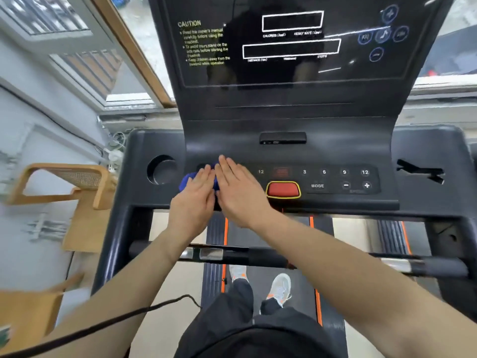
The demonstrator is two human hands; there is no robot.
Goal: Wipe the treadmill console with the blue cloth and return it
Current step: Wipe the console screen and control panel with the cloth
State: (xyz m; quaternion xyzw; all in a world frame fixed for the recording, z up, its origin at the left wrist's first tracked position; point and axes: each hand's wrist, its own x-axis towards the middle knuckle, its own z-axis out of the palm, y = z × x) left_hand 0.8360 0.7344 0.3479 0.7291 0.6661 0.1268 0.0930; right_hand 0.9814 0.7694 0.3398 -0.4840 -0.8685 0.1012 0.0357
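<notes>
Both hands flat, fingers spread, gripping nothing: our left hand [195, 193] presses the blue cloth [186, 180] onto the console [284, 156] left of the red button [283, 189], right hand [238, 188] alongside; we should wipe rightward with even pressure, avoiding that button.

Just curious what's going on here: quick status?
Left hand and right hand flat, fingers open, pressing blue cloth on console. Cloth left of red button. Nothing in the way.

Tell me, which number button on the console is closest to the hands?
The 12 just left of the red button, beside the right hand. The 3, 6, 9 and the other 12 lie farther right.
</notes>
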